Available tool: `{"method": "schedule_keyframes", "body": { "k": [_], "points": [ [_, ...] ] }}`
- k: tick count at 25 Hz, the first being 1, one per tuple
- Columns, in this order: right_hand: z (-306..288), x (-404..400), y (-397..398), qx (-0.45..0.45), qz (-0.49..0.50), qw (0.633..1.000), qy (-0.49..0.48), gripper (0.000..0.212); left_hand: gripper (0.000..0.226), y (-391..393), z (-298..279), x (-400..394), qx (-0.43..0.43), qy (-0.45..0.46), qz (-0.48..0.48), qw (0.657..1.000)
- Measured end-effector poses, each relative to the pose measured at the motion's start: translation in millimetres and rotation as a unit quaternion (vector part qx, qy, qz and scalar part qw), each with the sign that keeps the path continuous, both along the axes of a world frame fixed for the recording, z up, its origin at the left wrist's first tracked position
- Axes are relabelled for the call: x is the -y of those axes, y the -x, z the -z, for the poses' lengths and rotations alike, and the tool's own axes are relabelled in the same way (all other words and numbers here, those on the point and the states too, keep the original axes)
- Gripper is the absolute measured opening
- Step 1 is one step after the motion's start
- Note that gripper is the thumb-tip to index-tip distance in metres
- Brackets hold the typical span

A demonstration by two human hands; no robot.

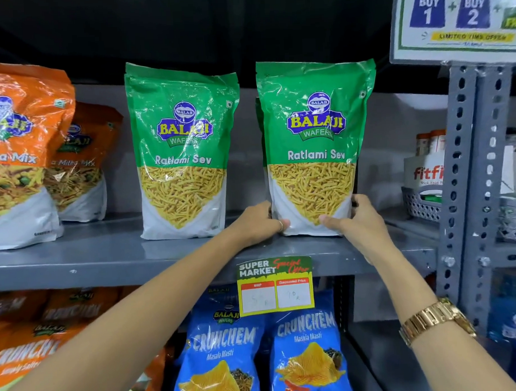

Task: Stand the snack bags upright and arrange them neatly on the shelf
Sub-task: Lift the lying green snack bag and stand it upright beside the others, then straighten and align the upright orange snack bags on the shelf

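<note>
Two green Ratlami Sev bags stand upright on the grey shelf (107, 259). The right green bag (313, 135) is held at its lower corners: my left hand (262, 221) grips its bottom left edge and my right hand (355, 218) its bottom right edge. Another green bag stands close behind it, mostly hidden. The left green bag (182, 151) stands free a short gap away. Further left stand two orange Mitha Mix bags, a near one (18, 151) at the frame edge and a smaller-looking one (80, 163) behind it.
A yellow price tag (276, 285) hangs on the shelf's front edge. Blue Crunchem bags (306, 354) and orange bags (36, 343) fill the lower shelf. A grey perforated upright (455, 173) bounds the right side, with a basket (421, 204) of goods beyond and an offer sign (458, 21) above.
</note>
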State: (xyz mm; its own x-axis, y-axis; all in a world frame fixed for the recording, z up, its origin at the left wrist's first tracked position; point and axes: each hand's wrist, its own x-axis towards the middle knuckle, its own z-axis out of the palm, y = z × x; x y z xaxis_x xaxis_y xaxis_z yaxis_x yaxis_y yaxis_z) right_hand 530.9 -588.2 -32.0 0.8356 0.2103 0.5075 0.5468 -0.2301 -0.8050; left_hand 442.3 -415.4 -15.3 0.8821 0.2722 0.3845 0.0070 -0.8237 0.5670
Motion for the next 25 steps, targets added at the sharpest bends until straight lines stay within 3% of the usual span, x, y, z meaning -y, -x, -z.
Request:
{"method": "schedule_keyframes", "body": {
  "k": [5,7,10,12,14,17,21,25],
  "points": [
    [-1,1,7,-0.005,0.005,0.999,-0.043,0.090,0.034,4,1,0,0.020,-0.022,-0.008,1.000],
    [0,2,11,0.009,0.022,0.998,-0.058,0.086,0.035,7,0,-1,0.101,-0.019,-0.037,0.994],
    [1,0,19,0.037,0.052,0.996,-0.066,0.078,0.015,17,0,-4,0.277,-0.004,-0.061,0.959],
    [-1,-2,26,0.052,0.069,0.994,-0.071,0.077,0.011,31,-2,-8,0.345,-0.045,-0.078,0.934],
    [-2,-5,36,0.109,0.113,0.986,-0.056,0.076,0.016,48,-2,-19,0.379,-0.150,-0.112,0.906],
    [-5,-27,63,0.259,0.167,0.951,-0.039,0.064,0.022,84,1,-61,0.385,-0.280,-0.197,0.857],
    [-20,-85,107,0.371,0.175,0.910,-0.060,0.046,0.027,151,3,-132,0.360,-0.248,-0.285,0.853],
    [-30,-149,158,0.384,0.116,0.911,-0.101,0.038,0.027,207,4,-195,0.343,-0.230,-0.342,0.844]
  ]
}}
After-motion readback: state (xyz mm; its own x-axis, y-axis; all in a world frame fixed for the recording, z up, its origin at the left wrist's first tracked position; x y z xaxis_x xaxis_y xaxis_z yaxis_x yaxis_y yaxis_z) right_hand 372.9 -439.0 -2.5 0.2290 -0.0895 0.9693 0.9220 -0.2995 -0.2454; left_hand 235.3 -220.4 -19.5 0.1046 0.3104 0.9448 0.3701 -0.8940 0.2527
